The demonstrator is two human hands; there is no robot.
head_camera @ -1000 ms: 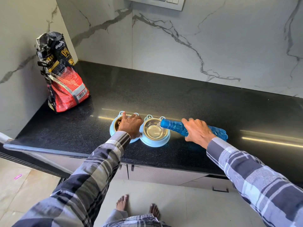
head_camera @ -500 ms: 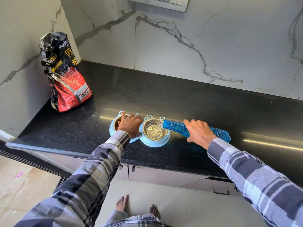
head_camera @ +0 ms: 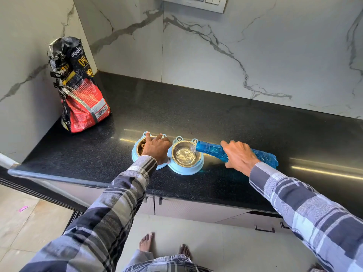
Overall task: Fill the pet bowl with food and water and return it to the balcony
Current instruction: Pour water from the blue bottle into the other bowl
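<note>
A light-blue double pet bowl (head_camera: 187,169) sits on the black countertop near its front edge. Its left steel cup (head_camera: 141,147) holds brown kibble, mostly hidden under my left hand (head_camera: 157,149), which rests on the bowl's rim with the index finger stretched out. The right steel cup (head_camera: 186,155) holds rippling water. My right hand (head_camera: 238,157) grips a blue plastic bottle (head_camera: 212,150) tipped almost flat, its mouth over the right cup's rim, with water running out.
A red and black pet food bag (head_camera: 78,89) stands at the far left corner against the marble wall. The black countertop (head_camera: 216,118) stretches right. Cabinet fronts (head_camera: 196,209) lie below, and my bare feet stand on the tiled floor.
The water in the right cup has gone from calm to rippling as more pours in. Both hands and the bottle stay almost where they were.
</note>
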